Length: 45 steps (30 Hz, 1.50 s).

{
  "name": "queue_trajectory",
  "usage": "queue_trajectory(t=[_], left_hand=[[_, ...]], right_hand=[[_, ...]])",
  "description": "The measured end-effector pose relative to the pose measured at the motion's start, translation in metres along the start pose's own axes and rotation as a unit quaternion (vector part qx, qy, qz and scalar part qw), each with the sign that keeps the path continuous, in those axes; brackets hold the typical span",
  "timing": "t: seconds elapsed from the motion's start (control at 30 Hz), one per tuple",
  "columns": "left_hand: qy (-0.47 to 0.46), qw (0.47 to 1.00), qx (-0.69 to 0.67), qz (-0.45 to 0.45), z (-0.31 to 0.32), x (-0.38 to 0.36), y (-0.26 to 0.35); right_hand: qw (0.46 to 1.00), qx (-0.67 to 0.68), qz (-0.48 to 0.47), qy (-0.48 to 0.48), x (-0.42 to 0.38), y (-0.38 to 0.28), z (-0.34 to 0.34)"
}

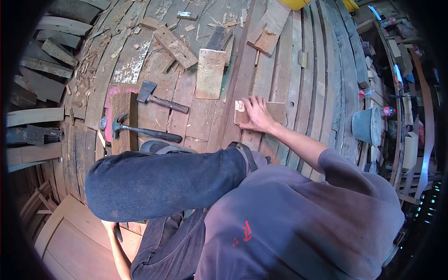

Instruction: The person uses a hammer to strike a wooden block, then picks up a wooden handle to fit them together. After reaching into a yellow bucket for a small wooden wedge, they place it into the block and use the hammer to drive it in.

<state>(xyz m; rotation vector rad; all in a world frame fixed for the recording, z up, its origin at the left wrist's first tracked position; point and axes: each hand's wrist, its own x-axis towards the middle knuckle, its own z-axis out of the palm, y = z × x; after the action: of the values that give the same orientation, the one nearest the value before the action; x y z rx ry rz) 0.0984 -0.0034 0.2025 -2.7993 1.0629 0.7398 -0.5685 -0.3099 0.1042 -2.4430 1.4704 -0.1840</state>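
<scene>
My right hand (256, 114) grips a short wooden board (276, 112) across its width, thumb on the near edge and fingers over the far one. The board lies on the slatted planks. Low at the left, my left hand (110, 226) is mostly hidden behind my knee; a dark object (118, 233) shows beside it, too covered to identify. A claw hammer (147, 132) rests with its head on a thick wooden block (122, 105). Just beyond it lies a hatchet (162, 99). A pale flat board (211, 74) is left of my right hand.
Stacked timber (49, 60) lines the left side, with wood chips scattered near it. Offcuts (175, 46) and a longer plank (273, 28) lie ahead. A grey-green bucket (367, 126) is at the right. A curved wooden panel (81, 238) is at lower left.
</scene>
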Motion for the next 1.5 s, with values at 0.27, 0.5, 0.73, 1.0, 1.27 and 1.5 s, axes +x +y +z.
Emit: queue_trajectory(t=[0.27, 0.5, 0.73, 1.0, 1.27, 1.5], left_hand=[[0.012, 1.0, -0.012, -0.001, 0.001, 0.002, 0.005], [0.014, 0.998, 0.007, 0.053, 0.018, 0.024, -0.022], [0.097, 0.995, 0.018, 0.019, 0.003, -0.008, 0.035], [0.041, 0.999, -0.034, 0.007, -0.005, -0.011, 0.038], [0.07, 0.997, -0.042, 0.018, -0.02, -0.025, 0.075], [0.057, 0.998, 0.013, 0.005, -0.011, -0.012, 0.062]], right_hand=[[0.999, 0.009, 0.003, -0.031, 0.002, -0.001, -0.006], [0.999, 0.008, 0.009, -0.047, 0.002, 0.0, -0.007], [0.999, 0.014, 0.013, -0.044, 0.003, 0.003, -0.003], [0.998, 0.012, 0.023, -0.054, 0.004, 0.008, 0.002], [0.997, 0.022, 0.036, -0.062, 0.007, 0.011, 0.003], [0.995, 0.024, 0.045, -0.08, 0.01, 0.012, 0.001]])
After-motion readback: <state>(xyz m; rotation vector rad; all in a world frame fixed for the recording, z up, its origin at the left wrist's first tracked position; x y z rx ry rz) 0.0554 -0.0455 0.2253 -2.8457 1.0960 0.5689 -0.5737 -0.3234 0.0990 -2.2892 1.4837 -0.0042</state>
